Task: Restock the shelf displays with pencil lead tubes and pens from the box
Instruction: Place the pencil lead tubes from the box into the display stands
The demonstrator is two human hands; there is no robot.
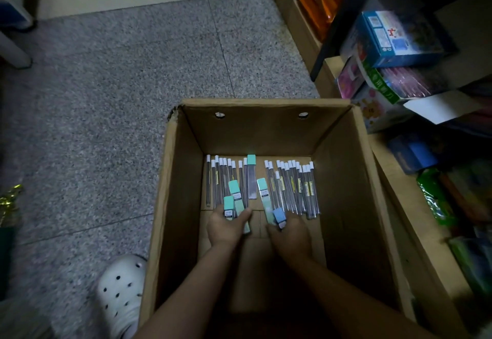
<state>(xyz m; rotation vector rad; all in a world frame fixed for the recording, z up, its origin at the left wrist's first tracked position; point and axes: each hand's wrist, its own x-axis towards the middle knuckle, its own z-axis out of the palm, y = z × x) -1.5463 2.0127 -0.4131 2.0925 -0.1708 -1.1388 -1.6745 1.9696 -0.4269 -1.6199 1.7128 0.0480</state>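
Two hands: both reach down into the box (343, 168).
Left hand (226, 228): grips green-capped tubes (234, 200).
Right hand (291, 235): seems to pinch a blue-capped tube (279, 217).
Loose tubes (295, 187): rows along the box's far wall.
Shelf (394, 168): right of the box.

A single head-worn view is provided, directed steeply downward and forward, close above both hands; the left hand (226, 228) and right hand (291, 236) are centred low.
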